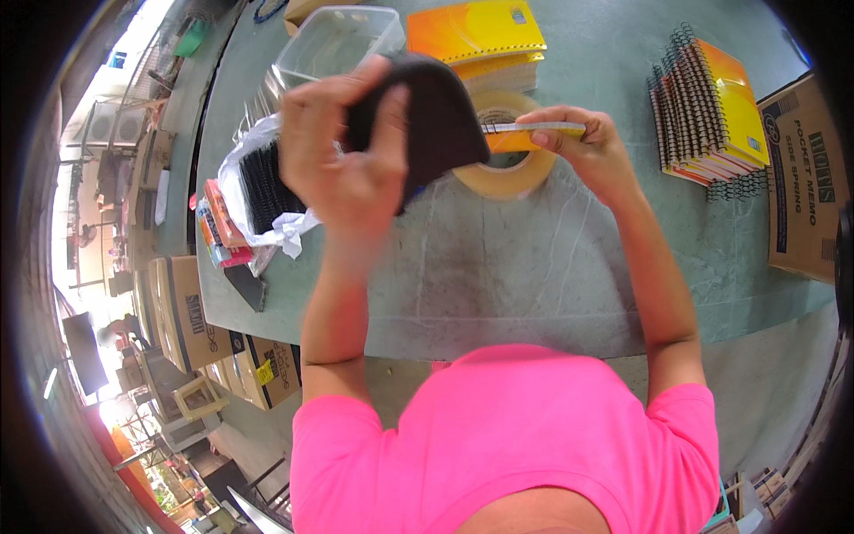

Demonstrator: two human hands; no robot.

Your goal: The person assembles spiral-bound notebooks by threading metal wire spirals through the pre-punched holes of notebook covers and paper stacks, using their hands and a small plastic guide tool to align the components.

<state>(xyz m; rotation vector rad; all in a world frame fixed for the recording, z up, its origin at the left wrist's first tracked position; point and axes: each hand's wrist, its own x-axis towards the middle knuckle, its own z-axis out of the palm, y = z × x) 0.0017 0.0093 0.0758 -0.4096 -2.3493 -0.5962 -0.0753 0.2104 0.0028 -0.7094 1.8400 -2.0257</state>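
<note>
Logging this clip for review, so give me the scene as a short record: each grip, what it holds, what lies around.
Left grip: holds a dark flat object with rounded corners; motion-blurred
Right grip: pinches a yellow notebook, seen edge-on
Behind notebook: tape roll; contact unclear
Far side: clear container, notebook stack
Left side: white bag with black coils
Right side: coiled notebooks, cardboard box

Tbl [516, 285] free nearside of hands [342, 151]; tape [509, 184], notebks [476, 34] block beyond.

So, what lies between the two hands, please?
In the head view: a dark, flat object the left hand grips, then the small notebook in the right hand, with the tape roll below.
</note>
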